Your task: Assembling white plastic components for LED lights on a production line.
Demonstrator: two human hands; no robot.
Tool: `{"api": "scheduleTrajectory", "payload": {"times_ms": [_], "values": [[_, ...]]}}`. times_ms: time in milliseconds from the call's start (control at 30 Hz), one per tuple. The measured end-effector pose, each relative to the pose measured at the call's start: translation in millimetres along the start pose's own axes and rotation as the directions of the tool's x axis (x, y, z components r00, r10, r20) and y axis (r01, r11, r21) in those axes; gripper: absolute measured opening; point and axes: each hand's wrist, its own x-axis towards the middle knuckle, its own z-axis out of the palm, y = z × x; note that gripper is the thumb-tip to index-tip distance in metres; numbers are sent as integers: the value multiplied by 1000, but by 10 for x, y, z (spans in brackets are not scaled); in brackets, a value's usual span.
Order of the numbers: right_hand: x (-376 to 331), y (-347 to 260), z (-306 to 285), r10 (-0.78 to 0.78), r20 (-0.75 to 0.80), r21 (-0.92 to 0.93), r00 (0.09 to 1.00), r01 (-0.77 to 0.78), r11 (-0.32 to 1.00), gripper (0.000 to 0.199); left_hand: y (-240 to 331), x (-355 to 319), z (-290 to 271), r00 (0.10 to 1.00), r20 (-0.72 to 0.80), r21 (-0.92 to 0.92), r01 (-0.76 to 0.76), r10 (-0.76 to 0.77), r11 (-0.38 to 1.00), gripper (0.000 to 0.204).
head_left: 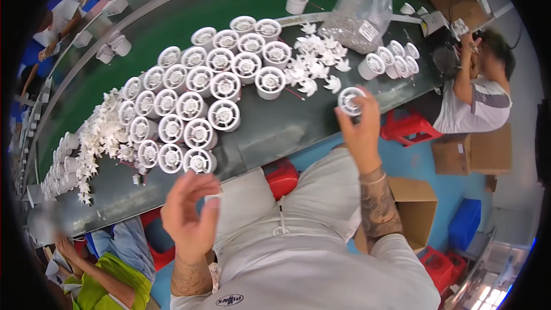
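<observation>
In my right hand (363,138) is a round white fan housing (349,102), its spoked face up, gripped between thumb and fingers above the table's near edge. My left hand (192,215) is blurred, its fingers bent and held apart from the thumb, with nothing seen in it. Just beyond those fingertips stands the closest white fan housing (199,161) of a large group. Several more spoked housings (200,80) stand packed together on the dark green table (275,138). A heap of white fan blades (315,60) lies right of the group, and a second heap of blades (103,123) lies left.
A clear plastic bag of small parts (359,26) rests at the far right beside several white cups (396,60). One co-worker (476,92) sits at right, another in yellow-green (117,275) at lower left. Below are an open cardboard box (416,209) and a red stool (408,128).
</observation>
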Motion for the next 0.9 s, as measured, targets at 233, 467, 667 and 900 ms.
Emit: {"api": "scheduleTrajectory", "payload": {"times_ms": [233, 467, 667, 900], "values": [[423, 614, -129, -112, -68, -525, 991, 60, 849, 29, -507, -104, -1078, 842, -526, 373, 104, 117, 922, 31], [1637, -3, 709, -159, 200, -71, 967, 176, 982, 31, -1033, -64, -1747, 830, -511, 757, 309, 226, 577, 30], [2387, 585, 1802, -159, 402, -111, 902, 220, 969, 40, -1038, -14, -1756, 809, -534, 764, 336, 247, 550, 28], [2445, 872, 1925, -37, 399, -78, 916, 74, 994, 40, -965, 110, -1665, 789, -541, 789, 357, 291, 500, 17]]}}
